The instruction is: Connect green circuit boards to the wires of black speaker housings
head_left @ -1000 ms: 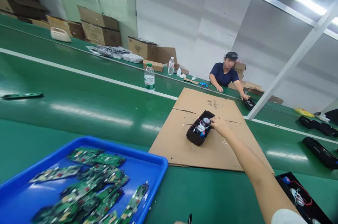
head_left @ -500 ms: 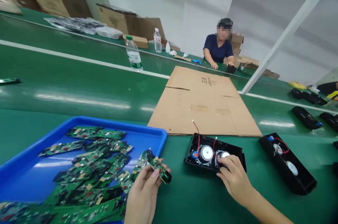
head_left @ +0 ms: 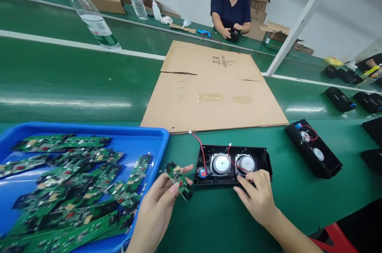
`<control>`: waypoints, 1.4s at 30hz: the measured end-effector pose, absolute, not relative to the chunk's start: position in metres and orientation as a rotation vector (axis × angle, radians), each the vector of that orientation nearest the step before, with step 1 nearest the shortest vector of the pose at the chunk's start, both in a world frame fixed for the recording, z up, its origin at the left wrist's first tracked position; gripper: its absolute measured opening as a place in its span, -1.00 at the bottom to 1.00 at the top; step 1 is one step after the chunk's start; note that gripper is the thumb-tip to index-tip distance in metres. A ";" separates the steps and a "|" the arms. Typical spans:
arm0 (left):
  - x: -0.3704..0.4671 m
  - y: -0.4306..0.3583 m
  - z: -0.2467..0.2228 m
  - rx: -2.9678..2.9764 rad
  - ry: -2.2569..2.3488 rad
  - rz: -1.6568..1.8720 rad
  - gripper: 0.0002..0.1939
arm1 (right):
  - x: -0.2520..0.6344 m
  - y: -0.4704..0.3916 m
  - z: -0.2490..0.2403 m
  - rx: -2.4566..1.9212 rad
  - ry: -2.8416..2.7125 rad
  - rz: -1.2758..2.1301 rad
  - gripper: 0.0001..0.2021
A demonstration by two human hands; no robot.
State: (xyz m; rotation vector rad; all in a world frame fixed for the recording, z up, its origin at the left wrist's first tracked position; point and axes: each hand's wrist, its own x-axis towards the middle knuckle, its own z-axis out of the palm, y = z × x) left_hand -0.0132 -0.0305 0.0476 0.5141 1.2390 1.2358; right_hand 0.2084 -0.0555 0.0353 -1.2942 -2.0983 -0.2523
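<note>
A green circuit board (head_left: pixel 180 180) is held between the thumb and fingers of my left hand (head_left: pixel 161 201), beside the blue tray (head_left: pixel 162 141). My right hand (head_left: pixel 258 197) is at the front edge of a black speaker housing (head_left: pixel 232 180), fingers apart, with nothing visible in its grasp. Inside the housing are two round speakers (head_left: pixel 220 164), a blue part (head_left: pixel 203 173) and red wires with white plugs. One wire sticks up past the back edge. Many green boards (head_left: pixel 71 173) lie piled in the tray.
Flat cardboard (head_left: pixel 215 106) lies behind the housing. A second black housing (head_left: pixel 313 149) is at the right. A water bottle (head_left: pixel 97 26) stands at the back left. Across the table a person (head_left: pixel 231 10) handles a black object. A red stool (head_left: pixel 336 237) shows bottom right.
The view has shifted, bringing things closer. My right hand has drawn back from the right speaker to the housing's front edge. My left hand still holds the board. The person opposite has brought both hands together.
</note>
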 end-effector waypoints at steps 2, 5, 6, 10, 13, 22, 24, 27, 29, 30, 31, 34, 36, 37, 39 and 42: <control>-0.012 -0.031 0.047 0.520 1.238 1.211 -0.67 | 0.198 -0.049 0.044 -1.304 -2.085 -0.190 -0.89; -0.011 -0.030 0.046 0.486 1.263 1.230 -0.63 | 0.168 -0.029 0.059 -1.321 -2.083 -0.148 -0.82; -0.012 -0.029 0.046 0.464 1.273 1.245 -0.61 | 0.155 -0.020 0.065 -1.356 -2.090 -0.123 -0.74; -0.015 -0.028 0.047 0.382 1.284 1.257 -0.62 | 0.108 0.019 0.079 -1.626 -2.176 0.196 -0.47; -0.020 -0.029 0.049 0.368 1.280 1.232 -0.64 | 0.091 0.034 0.084 -1.504 -2.227 0.439 -0.65; -0.028 -0.043 0.046 0.418 1.354 1.382 -0.50 | 0.104 0.010 0.098 -0.895 -2.062 0.723 -0.79; -0.030 -0.048 0.043 0.491 1.328 1.381 -0.54 | 0.106 0.006 0.099 -0.861 -2.072 0.676 -0.76; -0.033 -0.052 0.041 0.617 1.300 1.394 -0.61 | 0.106 0.003 0.101 -0.794 -2.095 0.597 -0.78; -0.033 -0.052 0.045 0.694 1.300 1.397 -0.64 | 0.106 0.002 0.101 -0.780 -2.106 0.536 -0.79; -0.032 -0.052 0.047 0.737 1.308 1.408 -0.67 | 0.106 0.001 0.101 -0.790 -2.118 0.504 -0.79; -0.031 -0.052 0.050 0.796 1.317 1.430 -0.69 | 0.106 0.000 0.101 -0.801 -2.134 0.471 -0.79; -0.025 -0.052 0.055 0.948 1.394 1.580 -0.77 | 0.106 -0.003 0.099 -0.818 -2.191 0.380 -0.78; -0.021 -0.053 0.056 0.988 1.453 1.686 -0.80 | 0.106 -0.005 0.097 -0.810 -2.210 0.351 -0.79; -0.020 -0.054 0.056 1.017 1.451 1.718 -0.81 | 0.107 -0.006 0.096 -0.811 -2.214 0.353 -0.80; -0.020 -0.055 0.054 1.134 1.379 1.754 -0.76 | 0.107 -0.008 0.094 -0.815 -2.211 0.363 -0.82; -0.022 -0.055 0.052 1.304 1.276 1.764 -0.65 | 0.105 -0.011 0.093 -0.813 -2.187 0.365 -0.84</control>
